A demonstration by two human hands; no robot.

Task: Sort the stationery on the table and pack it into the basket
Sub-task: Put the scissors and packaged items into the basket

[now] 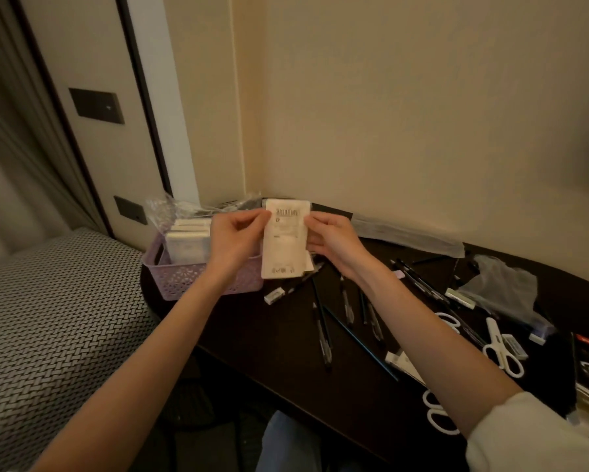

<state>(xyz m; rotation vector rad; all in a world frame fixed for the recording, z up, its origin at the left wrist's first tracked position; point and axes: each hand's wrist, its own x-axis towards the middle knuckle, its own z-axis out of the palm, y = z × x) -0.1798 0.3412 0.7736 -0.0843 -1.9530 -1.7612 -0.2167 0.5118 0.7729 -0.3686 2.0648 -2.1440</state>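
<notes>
**Packet in hand, basket waiting**

Above the desk's far left corner, both hands hold one flat pale packet (pixel 286 241) upright; the left hand (pixel 233 238) pinches its top left edge between thumb and curled fingers, while the right hand (pixel 334 241) grips the right edge, fingers curled behind it. It hangs clear of the desk (pixel 286 342), just right of the basket (pixel 198 279), which sits at that left corner.

The step looks like checking or squaring the packet before packing; next it likely needs a short carry leftward and a slot beside the white packets (pixel 187 243) already standing inside.

The packet is smooth, rectangular and thin, with a barcode near its top; the basket is lilac plastic with lattice walls; crinkled clear wrap (pixel 163 207) rises behind it. Slim dark pens (pixel 322 332) lie scattered mid-desk; white-handled scissors (pixel 499 349) and small erasers (pixel 274 295) wait toward the right edge.
</notes>
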